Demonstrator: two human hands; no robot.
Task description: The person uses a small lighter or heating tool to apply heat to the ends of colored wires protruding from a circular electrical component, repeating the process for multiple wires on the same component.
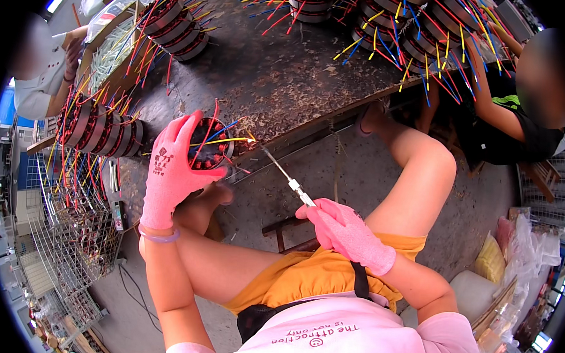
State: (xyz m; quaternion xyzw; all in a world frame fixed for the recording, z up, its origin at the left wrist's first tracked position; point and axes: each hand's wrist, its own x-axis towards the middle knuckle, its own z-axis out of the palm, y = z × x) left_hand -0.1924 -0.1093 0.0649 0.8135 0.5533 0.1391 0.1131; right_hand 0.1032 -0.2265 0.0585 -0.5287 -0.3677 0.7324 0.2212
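My left hand, in a pink glove, curls round a small motor stator at the table's near edge. Its fingers lie along the stator's left side and the thumb reaches across below. Red, blue and yellow lead wires stick out of the stator, and one yellow wire points right. In my right hand, also gloved in pink, is a slim tool with a white handle and a thin metal shaft. Its shaft slants up and left toward the yellow wire's end; I cannot tell whether they touch.
A stack of stators stands left of my left hand, another behind it. More wired stators crowd the far right of the worn table. Co-workers sit at both sides. Wire-mesh baskets stand at the left.
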